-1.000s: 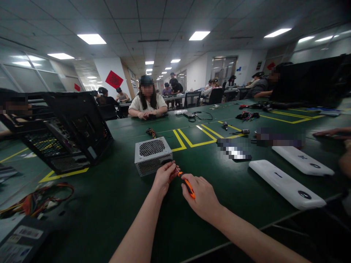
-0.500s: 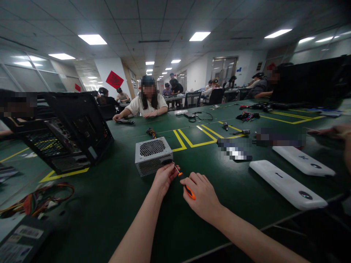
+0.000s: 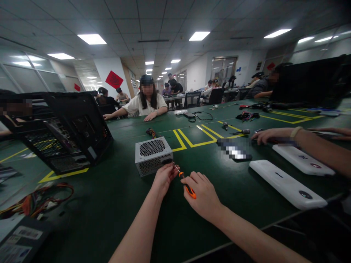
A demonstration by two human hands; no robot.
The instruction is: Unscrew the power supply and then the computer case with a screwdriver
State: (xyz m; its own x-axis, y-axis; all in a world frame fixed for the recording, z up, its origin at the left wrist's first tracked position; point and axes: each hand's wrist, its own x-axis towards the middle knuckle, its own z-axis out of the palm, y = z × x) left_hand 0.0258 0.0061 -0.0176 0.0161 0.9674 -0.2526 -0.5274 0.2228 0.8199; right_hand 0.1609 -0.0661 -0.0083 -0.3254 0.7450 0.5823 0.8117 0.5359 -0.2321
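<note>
The green table (image 3: pixel 115 215) carries a black case (image 3: pixel 79 128) on its left part. The power unit (image 3: pixel 154 149) sits between the table's near and far edges, grille upward, right of the case. Two white shells (image 3: pixel 287 184) lie toward the near edge, on the right. The right hand (image 3: pixel 202 195) is wrapped round the handle of the screwdriver (image 3: pixel 191 190), whose shaft points to the unit's right end. There the left hand (image 3: pixel 163 178) bunches its fingers by the tip; whether they pinch anything, I cannot tell.
</note>
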